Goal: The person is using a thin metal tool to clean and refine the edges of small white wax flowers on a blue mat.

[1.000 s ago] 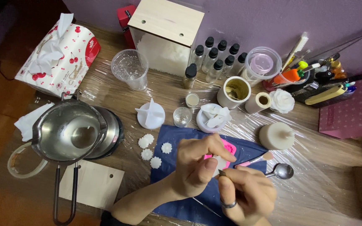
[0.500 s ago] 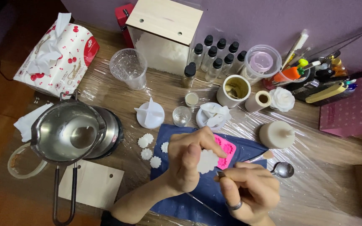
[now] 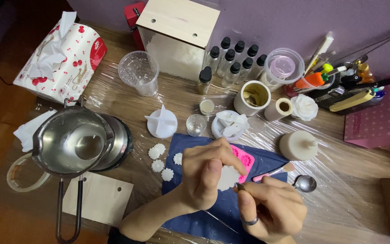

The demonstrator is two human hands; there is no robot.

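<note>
Pinching a small white flower-shaped wax piece [image 3: 228, 177] between thumb and fingers, the left hand [image 3: 204, 176] is closed on it above the blue cloth [image 3: 190, 208], while the right hand [image 3: 269, 210] is curled shut around a thin metal tool [image 3: 240, 185] whose tip is set against the flower's edge at 3 o'clock. A petal could be chipped if the tip is pressed too hard. The pink mould [image 3: 244, 158], at 1 o'clock just beside the flower, could be knocked by a slip.
</note>
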